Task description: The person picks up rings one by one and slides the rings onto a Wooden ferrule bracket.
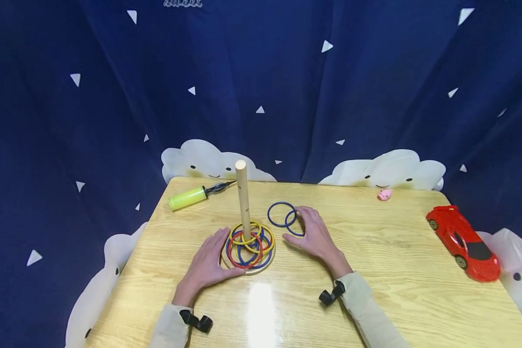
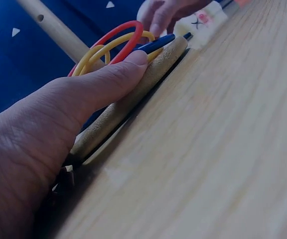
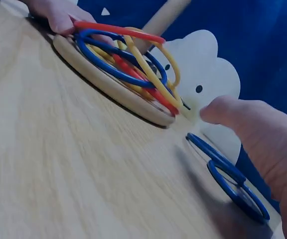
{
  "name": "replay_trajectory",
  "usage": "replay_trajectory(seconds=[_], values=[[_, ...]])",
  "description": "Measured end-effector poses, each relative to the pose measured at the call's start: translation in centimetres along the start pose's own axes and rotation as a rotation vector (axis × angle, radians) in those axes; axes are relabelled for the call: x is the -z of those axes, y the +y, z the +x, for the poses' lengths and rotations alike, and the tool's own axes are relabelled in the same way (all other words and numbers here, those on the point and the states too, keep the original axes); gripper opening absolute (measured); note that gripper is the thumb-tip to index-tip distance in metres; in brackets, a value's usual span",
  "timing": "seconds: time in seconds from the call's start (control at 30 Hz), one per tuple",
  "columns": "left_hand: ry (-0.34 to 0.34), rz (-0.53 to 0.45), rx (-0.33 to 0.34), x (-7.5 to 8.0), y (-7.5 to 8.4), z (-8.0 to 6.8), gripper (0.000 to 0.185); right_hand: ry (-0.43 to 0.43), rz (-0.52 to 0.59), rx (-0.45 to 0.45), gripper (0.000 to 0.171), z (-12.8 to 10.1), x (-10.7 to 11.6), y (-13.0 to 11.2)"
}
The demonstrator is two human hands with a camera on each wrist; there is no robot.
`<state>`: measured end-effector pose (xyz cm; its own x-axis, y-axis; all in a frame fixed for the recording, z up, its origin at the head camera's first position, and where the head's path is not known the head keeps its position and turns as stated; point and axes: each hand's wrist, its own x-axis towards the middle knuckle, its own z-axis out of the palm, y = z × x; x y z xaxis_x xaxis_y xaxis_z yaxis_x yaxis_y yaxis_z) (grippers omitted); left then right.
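A wooden ring-toss stand (image 1: 244, 205) with an upright peg and round base stands left of the table's middle. Red, yellow and blue rings lie piled round the peg. My left hand (image 1: 206, 263) grips the base's left side, the thumb (image 2: 108, 84) lying along its front rim in the left wrist view. To the right, two blue rings (image 3: 215, 152) lie overlapping on the table. My right hand (image 1: 315, 237) is beside them, thumb and fingers spread about the nearer ring (image 1: 295, 235). In the right wrist view its thumb (image 3: 233, 114) hovers above the rings; its other fingers are hidden there.
A yellow-green hand pump (image 1: 188, 198) lies at the back left. A small pink pig (image 1: 384, 195) sits near the back edge, and a red toy car (image 1: 463, 244) is at the right edge. Behind the wooden table (image 1: 374, 290) hangs a dark blue curtain (image 1: 261, 87).
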<state>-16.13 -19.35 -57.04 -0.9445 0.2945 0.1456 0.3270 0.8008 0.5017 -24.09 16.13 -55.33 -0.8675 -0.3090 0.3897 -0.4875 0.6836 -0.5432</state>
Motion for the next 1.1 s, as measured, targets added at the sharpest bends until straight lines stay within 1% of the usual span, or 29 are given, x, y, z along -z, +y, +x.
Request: replay_trajectory(seconds=[0.2, 0.3, 0.37, 0.63, 0.77, 0.93, 1.1], values=[[0.005, -0.004, 0.002, 0.0, -0.2, 0.2, 0.13, -0.008, -0.046, -0.056, 0.101, 0.3, -0.7, 0.8], [0.003, -0.005, 0.002, 0.0, -0.2, 0.2, 0.13, 0.0, -0.079, -0.071, 0.102, 0.9, -0.9, 0.9], [-0.001, -0.003, 0.003, 0.0, -0.2, 0.1, 0.13, -0.01, -0.108, -0.078, 0.103, 1.5, -1.0, 1.0], [-0.013, 0.002, 0.01, 0.0, -0.1, 0.1, 0.13, -0.115, -0.173, -0.096, 0.111, 4.0, -1.1, 1.0], [-0.016, 0.006, 0.011, 0.0, -0.1, 0.2, 0.13, -0.165, -0.197, -0.104, 0.107, 4.9, -1.3, 0.9], [-0.01, 0.01, 0.01, 0.0, -0.1, 0.2, 0.13, -0.215, -0.228, -0.109, 0.104, 5.2, -1.5, 1.0], [-0.006, 0.011, 0.002, -0.1, -0.3, 0.1, 0.126, -0.226, -0.221, -0.134, 0.102, 5.4, -1.5, 1.2]])
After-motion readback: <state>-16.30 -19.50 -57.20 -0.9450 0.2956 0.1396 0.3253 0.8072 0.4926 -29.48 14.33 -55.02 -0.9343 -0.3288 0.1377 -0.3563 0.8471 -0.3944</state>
